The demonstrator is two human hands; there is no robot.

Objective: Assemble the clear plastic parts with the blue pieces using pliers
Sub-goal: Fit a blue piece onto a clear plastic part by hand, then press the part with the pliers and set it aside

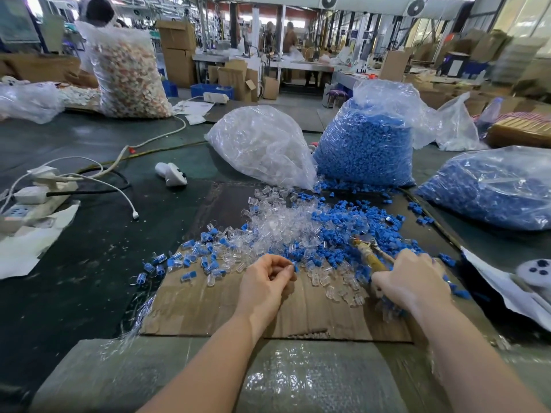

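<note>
Mixed pile of clear plastic parts (280, 225) and blue pieces (372, 222) spread over a flat cardboard sheet (208, 311) on the dark green desk (89, 263), centre of view. Joined clear-and-blue units (182, 260) lie scattered at the pile's left edge, some off the cardboard.

Left hand (265, 281) at the near edge of the pile, fingers curled in, grip pinched tight on a small piece with a bit of blue showing at the fingertips (290, 268); what exactly it is, too small to tell.

Right hand (414, 278) wrapped round the pliers (369, 251), grip closed on the tape-wrapped handles, nose pointing up-left into the blue pieces. Pliers' tips blurred, cannot tell if they bite anything.

Behind the pile: bag of clear parts (262, 144) leaning beside an open bag of blue pieces (366, 144), touching. Another bag of blue pieces (492, 186) lies far right.

Left side of desk: power strip (32, 201) with white cables, white handheld device (171, 172). Far left back, tall bag of pale mixed bits (128, 73), a person (95, 13) behind it. Bubble wrap (298, 380) along the near edge under the forearms.
</note>
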